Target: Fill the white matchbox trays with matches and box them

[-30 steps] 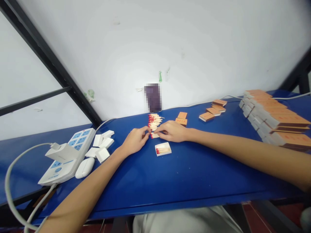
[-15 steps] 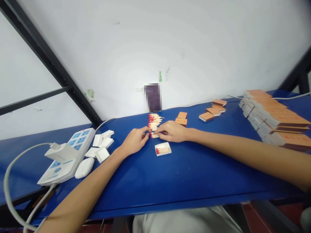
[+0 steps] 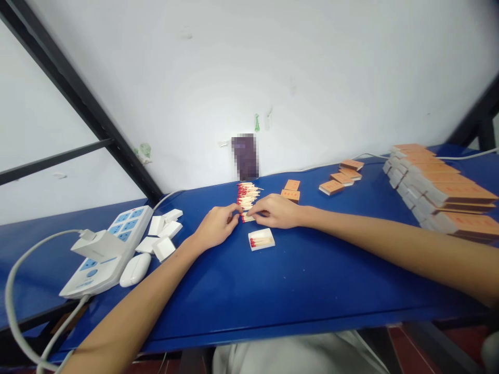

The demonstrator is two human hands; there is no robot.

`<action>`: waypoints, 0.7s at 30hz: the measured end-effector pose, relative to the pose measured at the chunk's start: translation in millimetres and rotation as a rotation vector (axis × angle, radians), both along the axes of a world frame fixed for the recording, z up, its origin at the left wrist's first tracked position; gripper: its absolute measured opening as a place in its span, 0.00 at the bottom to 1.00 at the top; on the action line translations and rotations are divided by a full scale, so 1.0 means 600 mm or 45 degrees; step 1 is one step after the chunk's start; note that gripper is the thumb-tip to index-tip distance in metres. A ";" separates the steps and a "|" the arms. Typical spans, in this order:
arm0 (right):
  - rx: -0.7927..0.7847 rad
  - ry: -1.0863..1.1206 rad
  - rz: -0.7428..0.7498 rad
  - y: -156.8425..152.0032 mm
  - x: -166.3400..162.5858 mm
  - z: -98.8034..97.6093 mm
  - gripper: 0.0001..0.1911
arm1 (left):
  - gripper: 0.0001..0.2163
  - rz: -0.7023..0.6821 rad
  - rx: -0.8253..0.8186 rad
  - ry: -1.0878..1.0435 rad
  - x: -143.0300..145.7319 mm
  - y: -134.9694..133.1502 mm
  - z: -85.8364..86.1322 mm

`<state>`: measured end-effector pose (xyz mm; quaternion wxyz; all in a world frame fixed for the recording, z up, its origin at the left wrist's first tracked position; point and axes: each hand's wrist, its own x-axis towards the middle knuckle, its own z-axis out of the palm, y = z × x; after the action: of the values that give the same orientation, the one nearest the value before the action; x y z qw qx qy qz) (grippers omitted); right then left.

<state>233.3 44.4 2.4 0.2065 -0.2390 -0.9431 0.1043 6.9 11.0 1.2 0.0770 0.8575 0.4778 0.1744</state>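
Head view shows almost nothing has shifted: left hand (image 3: 216, 224) and right hand (image 3: 275, 211) still pinch a small bunch of red-tipped wooden matches (image 3: 246, 217), lying between the loose match pile (image 3: 247, 194) and the open white cardboard tray (image 3: 261, 239).

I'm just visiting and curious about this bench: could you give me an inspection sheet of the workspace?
Surface: glossy blue table.
Job's things: small bunch of matches at the fingertips; match pile just behind it; open white tray with a few matches in front.
Clutter: empty white trays and oval white case, left; loose orange sleeves further back; stacked orange sleeves, far right.
Hands: left hand and right hand both pinch the small bunch.
Cables: power strip with grey cable, left; white cable along the wall, right.
Surroundings: white wall, black frame; nobody else seen.
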 end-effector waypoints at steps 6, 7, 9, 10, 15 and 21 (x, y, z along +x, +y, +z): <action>-0.021 -0.021 0.022 0.001 0.000 0.001 0.13 | 0.11 -0.004 0.005 -0.002 0.000 -0.001 0.001; -0.022 -0.020 0.026 0.001 0.000 0.001 0.13 | 0.11 -0.004 0.003 -0.003 0.000 -0.001 0.001; -0.023 -0.015 0.029 0.002 0.001 0.000 0.13 | 0.11 -0.003 -0.005 -0.005 0.000 -0.001 0.001; -0.022 -0.009 0.034 0.002 0.001 0.000 0.13 | 0.11 -0.002 -0.008 -0.007 0.000 -0.001 0.001; 0.023 0.023 0.074 0.002 0.002 0.000 0.11 | 0.11 0.001 -0.013 -0.004 0.000 0.000 0.000; -0.008 0.013 0.061 0.005 0.001 -0.004 0.14 | 0.11 -0.002 0.001 0.010 -0.001 -0.001 -0.001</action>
<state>233.8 47.4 -0.1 0.2081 -0.2164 -0.9471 0.1132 6.6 10.5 0.7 0.0748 0.8586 0.4775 0.1711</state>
